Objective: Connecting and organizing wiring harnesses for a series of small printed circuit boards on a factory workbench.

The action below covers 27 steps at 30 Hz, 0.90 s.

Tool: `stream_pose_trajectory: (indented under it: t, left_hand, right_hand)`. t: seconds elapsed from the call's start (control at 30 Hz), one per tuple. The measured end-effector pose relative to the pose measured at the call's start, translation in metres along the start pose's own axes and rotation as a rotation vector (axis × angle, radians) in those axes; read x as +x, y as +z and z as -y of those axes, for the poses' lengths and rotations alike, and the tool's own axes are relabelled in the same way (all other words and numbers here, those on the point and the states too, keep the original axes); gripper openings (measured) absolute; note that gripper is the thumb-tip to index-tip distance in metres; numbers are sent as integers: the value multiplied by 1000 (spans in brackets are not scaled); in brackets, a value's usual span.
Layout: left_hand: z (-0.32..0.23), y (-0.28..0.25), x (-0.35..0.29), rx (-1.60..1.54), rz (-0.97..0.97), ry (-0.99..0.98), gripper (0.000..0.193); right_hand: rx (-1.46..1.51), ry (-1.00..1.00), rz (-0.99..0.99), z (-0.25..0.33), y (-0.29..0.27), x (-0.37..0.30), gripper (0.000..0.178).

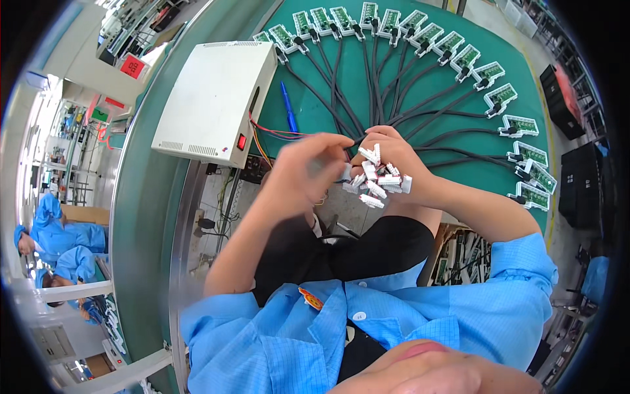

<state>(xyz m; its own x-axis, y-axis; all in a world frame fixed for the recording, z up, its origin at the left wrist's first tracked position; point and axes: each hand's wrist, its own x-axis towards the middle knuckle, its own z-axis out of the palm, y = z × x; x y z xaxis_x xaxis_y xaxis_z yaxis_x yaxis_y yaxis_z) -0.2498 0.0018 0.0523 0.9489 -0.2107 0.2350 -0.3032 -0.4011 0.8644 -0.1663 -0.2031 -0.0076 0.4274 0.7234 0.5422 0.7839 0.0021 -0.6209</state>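
Clock centred on the right hand (400, 157); black cables (371, 105) run from it over the green table (472, 33), fanning from eleven round to just past three; each far end carries a circuit board (522, 126) in a clear housing. White connectors (371, 172) cluster at the near end, spilling below the palm toward six; right grip is curled closed around the gathered cables, just behind the connectors. Left hand (303, 174) at nine, fingers and thumb bent toward the cluster; blurred, cannot tell whether its grip pinches anything. White box (210, 98) and blue pen (289, 108) lie toward ten.

Handling, by judgement: connectors light, hard, smooth; apt to slip past one another; thin wires behind them likely the weak point, so take each by its plastic body; cables look rubbery, springy, heavier as a bunch; best gathered by the jackets; boards likely fragile; hold by the housing edges, clear of components; a hard pull here could drag them inward.
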Motion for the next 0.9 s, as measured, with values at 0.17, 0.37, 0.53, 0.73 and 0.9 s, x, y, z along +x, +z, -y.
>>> stream_pose_trajectory:
  t: [0.17,0.37,0.53,0.73,0.9]
  left_hand:
    - [1,-9,54,-6,25,-149,18]
    - [-61,51,110,296,359,212,17]
    - [-98,149,154,410,587,690,19]
    - [-77,259,188,646,543,849,25]
    - [-72,304,194,662,492,969,31]
  right_hand:
    - [32,39,-98,-25,19,-18,25]
    - [-283,-47,49,8,7,-9,20]
    - [-45,75,135,11,8,-12,18]
    - [-224,-92,-346,-1,47,-12,23]
    - [-214,-23,-297,-3,42,-20,24]
